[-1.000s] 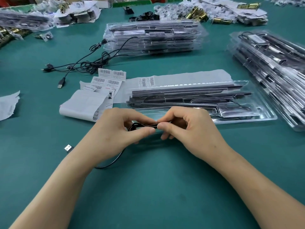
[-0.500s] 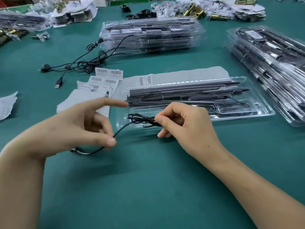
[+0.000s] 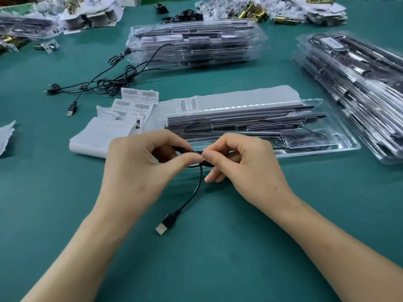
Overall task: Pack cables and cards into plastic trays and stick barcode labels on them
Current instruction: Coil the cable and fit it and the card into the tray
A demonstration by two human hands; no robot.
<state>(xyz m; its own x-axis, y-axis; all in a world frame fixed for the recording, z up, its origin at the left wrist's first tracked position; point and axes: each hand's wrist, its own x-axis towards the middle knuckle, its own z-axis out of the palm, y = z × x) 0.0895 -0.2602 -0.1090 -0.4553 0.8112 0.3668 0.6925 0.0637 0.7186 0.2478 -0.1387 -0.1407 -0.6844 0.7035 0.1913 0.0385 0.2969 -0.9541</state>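
Observation:
My left hand point(image 3: 139, 164) and my right hand point(image 3: 244, 164) meet over the green table, both pinching a coiled black USB cable point(image 3: 197, 186). Its free end hangs down to a USB plug point(image 3: 166, 222) lying on the table below my hands. Just behind my hands lies a clear plastic tray point(image 3: 340, 140) holding dark cards and a cable. Sheets of barcode labels point(image 3: 135, 101) lie to the left of the tray, on white backing paper point(image 3: 100, 136).
A stack of packed trays point(image 3: 194, 42) stands at the back centre, another stack point(image 3: 357, 83) at the right. Loose black cables point(image 3: 104, 81) sprawl at the back left. Paper scraps and brass parts point(image 3: 253, 12) line the far edge.
My left hand swung out to the left with a loop of cable, then came back to my right hand. The plug end now lies below my hands instead of at the left.

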